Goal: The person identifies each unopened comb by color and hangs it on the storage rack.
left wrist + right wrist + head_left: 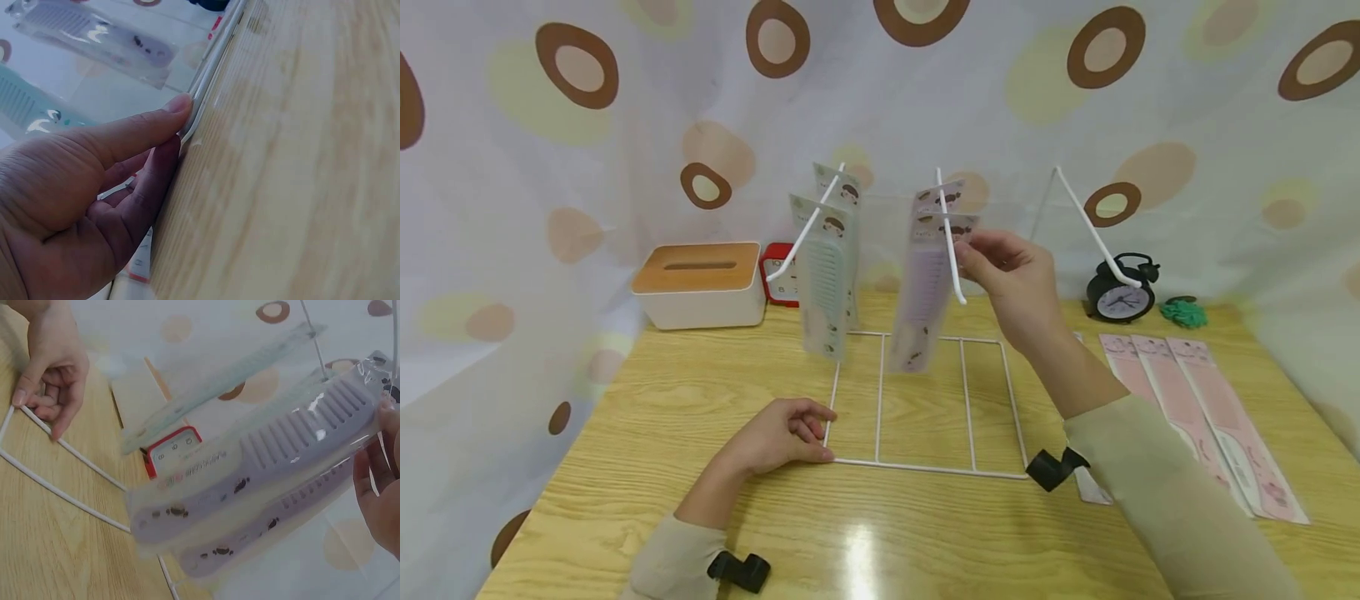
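My left hand [782, 435] pinches the front left corner of a white wire rack [925, 468] between thumb and forefinger, low at the wooden table. Two purple combs in clear packages [300, 434] hang one behind the other on the rack's middle hook [950, 242]. At the upper edge of the front package, the thumb and fingers of my right hand [1011, 279] pinch the card beside the hook. Two packaged green combs [823, 287] hang from the left hook [805, 232]. The right hook [1097, 227] carries nothing.
Three pink packages [1187, 400] lie side by side on the right of the table, partly behind my right sleeve. A black alarm clock [1120, 298] and a green bundle [1183, 312] stand behind them. Back left are a wood-lidded tissue box [700, 287] and a red clock [781, 287].
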Tool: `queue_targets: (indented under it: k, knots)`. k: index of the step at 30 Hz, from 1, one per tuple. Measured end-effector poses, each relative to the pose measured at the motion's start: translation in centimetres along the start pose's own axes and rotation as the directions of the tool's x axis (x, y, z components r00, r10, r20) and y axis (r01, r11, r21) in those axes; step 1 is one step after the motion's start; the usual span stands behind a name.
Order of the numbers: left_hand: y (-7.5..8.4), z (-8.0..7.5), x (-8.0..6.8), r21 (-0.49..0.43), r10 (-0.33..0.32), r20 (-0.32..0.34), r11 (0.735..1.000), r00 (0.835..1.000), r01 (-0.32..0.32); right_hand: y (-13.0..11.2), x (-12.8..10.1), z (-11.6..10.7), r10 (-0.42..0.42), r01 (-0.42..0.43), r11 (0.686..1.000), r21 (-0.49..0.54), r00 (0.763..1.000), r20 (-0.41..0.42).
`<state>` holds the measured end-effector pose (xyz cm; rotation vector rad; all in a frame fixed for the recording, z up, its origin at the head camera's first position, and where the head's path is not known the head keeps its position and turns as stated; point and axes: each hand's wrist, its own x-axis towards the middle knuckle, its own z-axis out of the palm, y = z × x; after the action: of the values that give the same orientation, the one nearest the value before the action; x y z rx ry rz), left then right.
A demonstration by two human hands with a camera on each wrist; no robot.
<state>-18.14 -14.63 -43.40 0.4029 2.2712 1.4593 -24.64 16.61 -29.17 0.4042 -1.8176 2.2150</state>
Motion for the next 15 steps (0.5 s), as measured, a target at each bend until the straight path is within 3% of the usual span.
queue_targets:
  k: [7,15]
  knots:
    - [0.0,0.0,0.1,-0.001,-0.008,0.001,1.000,1.000,0.008,1.0,1.1,-0.4,0.026,-0.025,0.999,0.023,0.999,-0.046]
    - [0.1,0.1,0.1,-0.010,-0.006,0.004,1.000,1.000,0.006,1.3,0.5,-1.6,-0.028,0.028,0.998,0.052,1.000,0.003]
